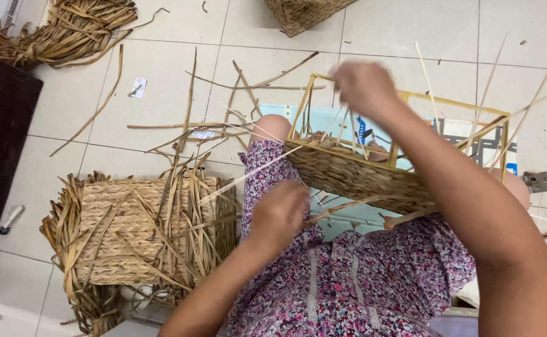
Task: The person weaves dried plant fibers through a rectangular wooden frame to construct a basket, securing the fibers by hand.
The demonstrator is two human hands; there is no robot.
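Note:
A partly woven basket (361, 175) on a yellow wire frame (454, 103) rests across my lap, its lower wall woven from dry straw. My right hand (364, 87) reaches over the frame's far top corner, fingers closed on thin upright strands. My left hand (280, 212) is closed near the basket's near left corner, pinching a strand; a long pale strand (248, 178) runs from the basket out to the left past it.
A finished-looking woven basket (136, 231) with loose straw ends stands on the tiled floor at left. A pile of dry straw (67, 28) lies far left, another basket (301, 14) at the top, a dark cabinet (2, 143) on the left, a metal tool (543, 181) at right.

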